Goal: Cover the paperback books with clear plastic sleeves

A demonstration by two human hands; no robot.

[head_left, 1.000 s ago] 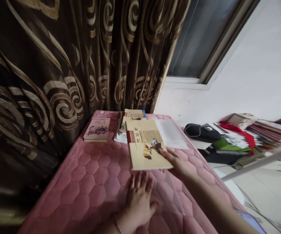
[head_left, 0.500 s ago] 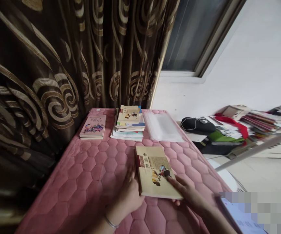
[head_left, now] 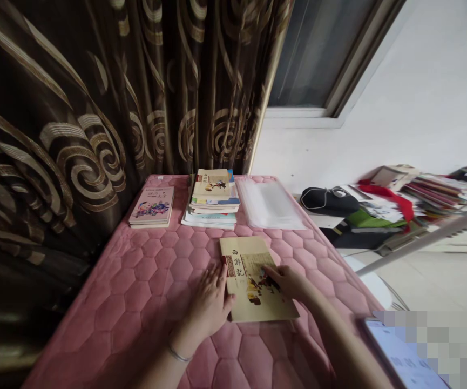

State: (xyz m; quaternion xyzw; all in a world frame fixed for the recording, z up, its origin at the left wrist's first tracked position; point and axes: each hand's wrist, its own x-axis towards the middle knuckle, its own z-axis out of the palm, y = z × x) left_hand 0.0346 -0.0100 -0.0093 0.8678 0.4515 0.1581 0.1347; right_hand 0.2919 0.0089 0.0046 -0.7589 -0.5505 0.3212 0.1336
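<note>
In the head view a cream paperback book (head_left: 253,292) with Chinese characters and small painted figures on its cover lies in front of me over the pink quilted surface. My left hand (head_left: 211,302) rests along the book's left edge, its fingers stretched out and its thumb at the lower left corner. A silver bracelet (head_left: 178,354) circles that wrist. My right hand (head_left: 288,283) reaches over the book's right edge, with bent fingers on the cover; the fingers on the far side are hidden.
Behind the book stand a small pile of pink-covered books (head_left: 152,208), a taller mixed stack (head_left: 211,202) and clear plastic sleeves (head_left: 271,205). A phone (head_left: 399,351) lies at lower right. Patterned curtains (head_left: 95,156) hang at left; a cluttered shelf (head_left: 379,210) is at right.
My left hand has opened from a curled shape and laid its fingers along the book's edge. My right hand has slid farther up over the cover.
</note>
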